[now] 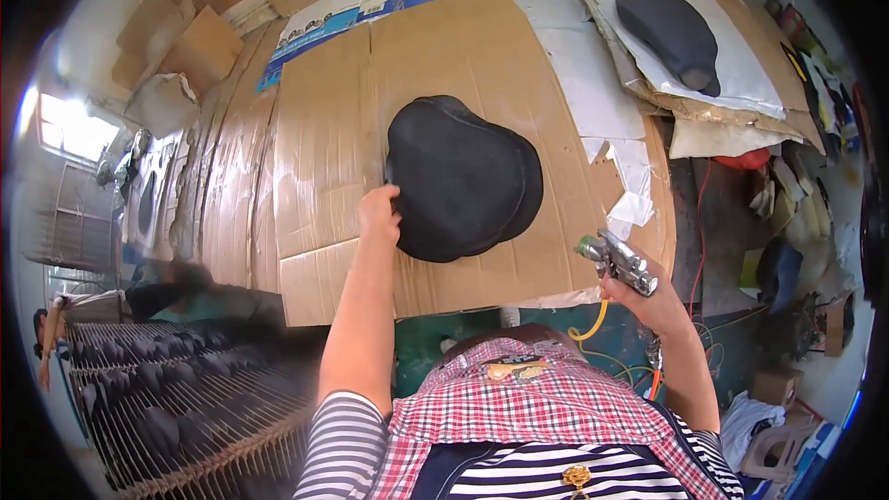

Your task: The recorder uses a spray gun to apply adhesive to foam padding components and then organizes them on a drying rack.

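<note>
Centrally, a black pad [458, 181] lies on brown cardboard [324, 176], broad and rounded, with a stepped, curving rim on its right. It looks light, soft and springy, and its matte face suggests little slip; likely it bends or dents before it breaks. The rim seems the best hold, sparing the broad face. At its left edge, a bit toward the near side, the person's left hand [378, 213] has curled fingers; whether they pinch the pad or merely touch it, I cannot tell. To the near right, well apart from the pad, the right hand [653, 296] is wrapped around a metal spray gun [625, 262]. A yellow hose [595, 322] hangs below. Far right, another dark pad [667, 32] rests on stacked boards [755, 83]. Near left stands a rack [227, 456] of dark pieces [162, 428].
</note>
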